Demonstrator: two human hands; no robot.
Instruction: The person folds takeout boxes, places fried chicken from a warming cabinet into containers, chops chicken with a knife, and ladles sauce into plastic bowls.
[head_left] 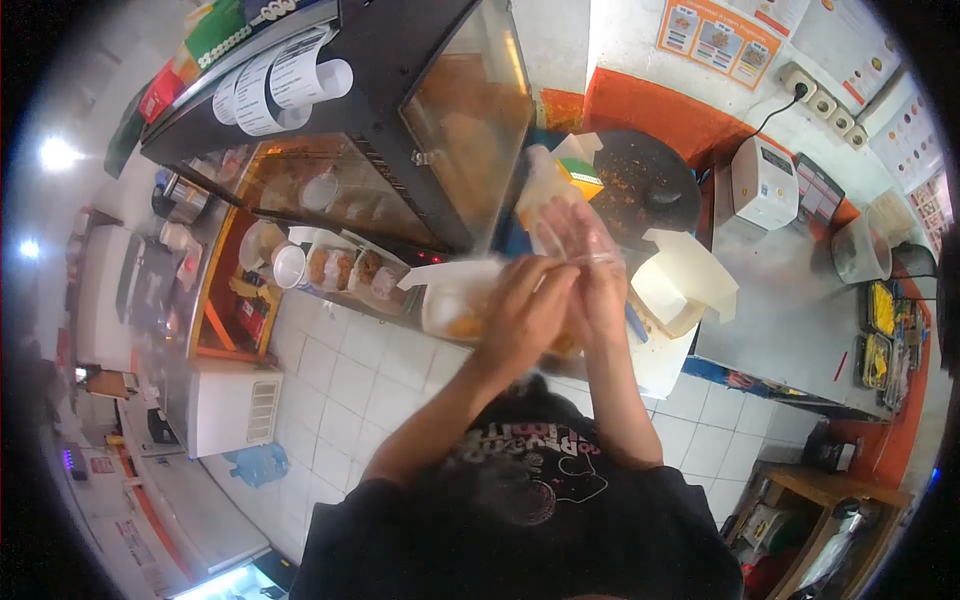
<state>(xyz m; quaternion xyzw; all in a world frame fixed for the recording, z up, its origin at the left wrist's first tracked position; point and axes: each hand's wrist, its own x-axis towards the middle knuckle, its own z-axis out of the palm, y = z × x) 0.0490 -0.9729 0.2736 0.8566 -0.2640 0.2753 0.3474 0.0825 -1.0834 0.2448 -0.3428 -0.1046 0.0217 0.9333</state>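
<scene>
My right hand (592, 255) is raised in the middle of the view inside a clear plastic glove, with its fingers stretched out and partly blurred. Across its palm side, my left hand (535, 305) pinches the thin plastic of that glove. Below and left of my hands sits an open white takeaway box (440, 305) with orange-brown food partly in sight. To the right stands another open white box (680, 285). Just beyond my fingers is a yellow and green box (580, 177), beside a pale plastic bag (538, 170).
A dark glass display cabinet (470, 130) rises at the back left. Behind my hands stands a round dark stone mortar (650, 190) with crumbs. Containers of fried food (375, 275) line the left counter. A white printer (765, 185) rests on the right metal counter (775, 320).
</scene>
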